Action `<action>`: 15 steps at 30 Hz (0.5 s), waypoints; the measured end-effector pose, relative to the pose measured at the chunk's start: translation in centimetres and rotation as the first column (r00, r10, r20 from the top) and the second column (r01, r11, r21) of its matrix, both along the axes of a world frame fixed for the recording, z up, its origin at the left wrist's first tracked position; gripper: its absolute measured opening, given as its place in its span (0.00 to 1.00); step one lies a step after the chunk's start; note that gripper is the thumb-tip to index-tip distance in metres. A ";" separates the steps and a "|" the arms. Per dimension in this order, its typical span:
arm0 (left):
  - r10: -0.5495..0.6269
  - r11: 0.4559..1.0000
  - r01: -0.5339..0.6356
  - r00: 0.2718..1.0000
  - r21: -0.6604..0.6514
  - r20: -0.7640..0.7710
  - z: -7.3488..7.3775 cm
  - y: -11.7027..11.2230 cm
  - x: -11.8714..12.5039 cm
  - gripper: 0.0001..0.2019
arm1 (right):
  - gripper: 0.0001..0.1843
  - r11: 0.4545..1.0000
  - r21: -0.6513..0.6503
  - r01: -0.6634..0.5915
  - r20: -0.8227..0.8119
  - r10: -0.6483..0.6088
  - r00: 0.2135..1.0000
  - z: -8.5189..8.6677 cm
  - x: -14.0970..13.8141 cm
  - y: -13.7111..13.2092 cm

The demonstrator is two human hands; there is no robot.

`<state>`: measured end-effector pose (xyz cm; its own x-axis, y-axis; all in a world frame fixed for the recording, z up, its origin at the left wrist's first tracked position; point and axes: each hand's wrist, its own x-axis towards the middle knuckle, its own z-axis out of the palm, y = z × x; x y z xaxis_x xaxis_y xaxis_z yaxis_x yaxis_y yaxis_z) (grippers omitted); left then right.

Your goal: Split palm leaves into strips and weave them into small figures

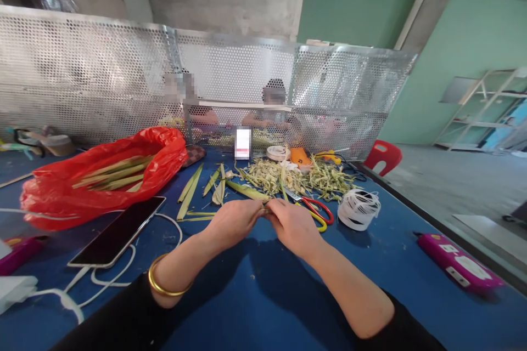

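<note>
Over the blue table (247, 307), my left hand (236, 222) and my right hand (294, 225) meet, fingertips pinched together. A long green leaf (246, 191) runs up and to the left from between them; its held end is hidden by the fingers. Just right of my right hand lie red-handled scissors (325, 209), and a yellow handle (321, 224) shows partly behind that hand. Flat leaf pieces (190, 192) lie beyond my left hand. Past the fingertips spreads a heap of pale green curled leaf bits (274, 175).
On the left are a red plastic bag (102, 148) of long leaves and a phone (119, 233) with white cables. A roll of white strip (358, 209) and a purple box (459, 263) are on the right. A perforated metal screen (234, 66) stands behind, with people beyond it.
</note>
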<state>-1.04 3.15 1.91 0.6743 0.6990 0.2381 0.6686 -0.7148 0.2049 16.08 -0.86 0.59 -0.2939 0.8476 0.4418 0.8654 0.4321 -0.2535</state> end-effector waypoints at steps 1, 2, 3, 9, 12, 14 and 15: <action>0.023 0.999 -0.022 0.999 -0.049 0.038 0.2 0.0 0.0 0.16 | 0.07 1.000 0.014 -0.014 -0.050 0.015 0.999 0.2 0.4 0.1; 0.054 0.993 -0.044 0.994 -0.106 0.095 0.4 0.1 0.0 0.16 | 0.11 0.999 0.039 -0.008 -0.107 0.012 0.994 0.5 0.9 0.3; 0.093 0.983 -0.065 0.982 -0.172 0.163 0.6 0.1 0.0 0.15 | 0.15 0.997 0.078 0.030 -0.163 -0.017 0.986 0.9 1.6 0.4; 0.263 0.870 -0.048 0.887 -0.490 0.380 0.7 0.4 0.1 0.15 | 0.07 0.881 0.010 0.472 -0.040 -0.471 0.881 2.3 4.7 1.0; 0.265 0.863 -0.018 0.867 -0.505 0.422 0.9 0.2 0.1 0.15 | 0.15 0.853 -0.200 0.483 0.179 -0.453 0.873 1.6 4.5 1.3; 0.264 0.853 0.008 0.857 -0.522 0.443 1.1 0.1 0.0 0.14 | 0.19 0.826 -0.281 0.489 0.247 -0.430 0.868 1.0 4.1 1.4; 0.264 0.843 0.025 0.852 -0.537 0.453 1.1 0.0 0.0 0.14 | 0.19 0.815 -0.304 0.494 0.264 -0.427 0.865 0.7 3.9 1.5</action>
